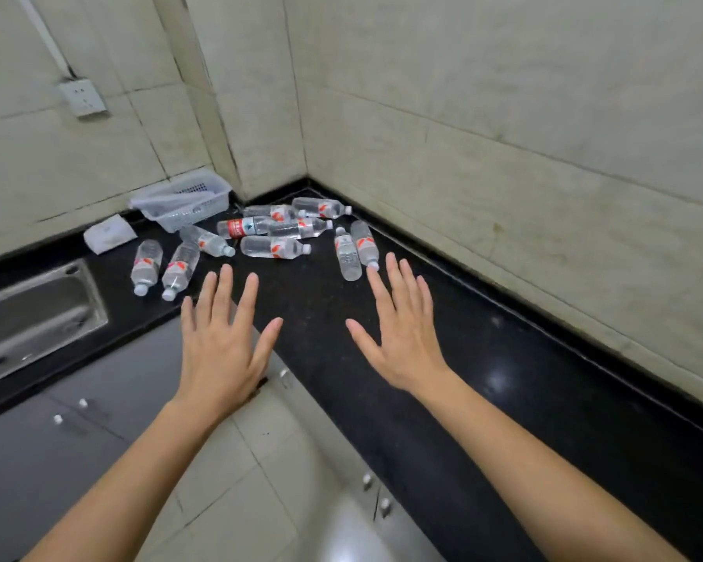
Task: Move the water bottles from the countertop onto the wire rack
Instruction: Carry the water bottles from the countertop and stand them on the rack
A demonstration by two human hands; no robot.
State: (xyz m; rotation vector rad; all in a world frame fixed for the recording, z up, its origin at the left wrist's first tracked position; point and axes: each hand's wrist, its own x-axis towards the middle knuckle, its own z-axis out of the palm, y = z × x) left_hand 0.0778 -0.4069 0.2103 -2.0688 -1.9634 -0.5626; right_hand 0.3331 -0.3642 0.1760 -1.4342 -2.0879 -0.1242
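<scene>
Near the water bottles [275, 247], hands [224, 342] [402, 330] outspread

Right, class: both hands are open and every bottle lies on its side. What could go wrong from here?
1. The bottles lie on their sides, so a nudge from the left hand or right hand could roll one; the two nearest the sink might drop into the sink.
2. The bottles heaped in the corner touch or overlap, so lifting one may shift the rest.
3. No wire rack is in view, so the carry is unknown.
</scene>
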